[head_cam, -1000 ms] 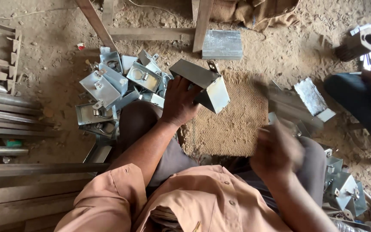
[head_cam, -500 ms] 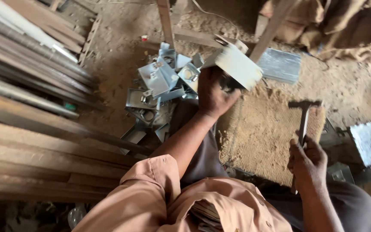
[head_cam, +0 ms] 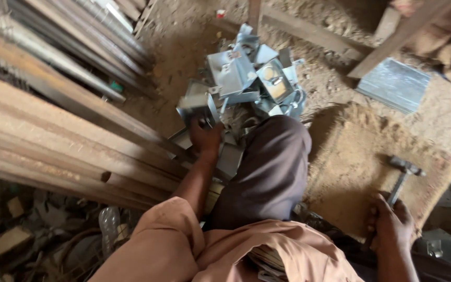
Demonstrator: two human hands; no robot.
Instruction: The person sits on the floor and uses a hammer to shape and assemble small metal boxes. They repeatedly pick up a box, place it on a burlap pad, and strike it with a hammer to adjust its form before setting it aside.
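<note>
**Left hand at metal box pile, hammer in right**

Seen from above, a seated person reached the left hand [head_cam: 204,137] into a heap of folded sheet-metal boxes [head_cam: 246,78] on the dirt floor, fingers closed round 1 box [head_cam: 197,104] at the heap's near-left edge. The right hand [head_cam: 392,224] was wrapped tight on a hammer [head_cam: 400,177], its head over a coarse mat [head_cam: 361,162]. Judged: grip the box by a flat wall, not sharp edges, w/ hammer kept low & still.
</note>
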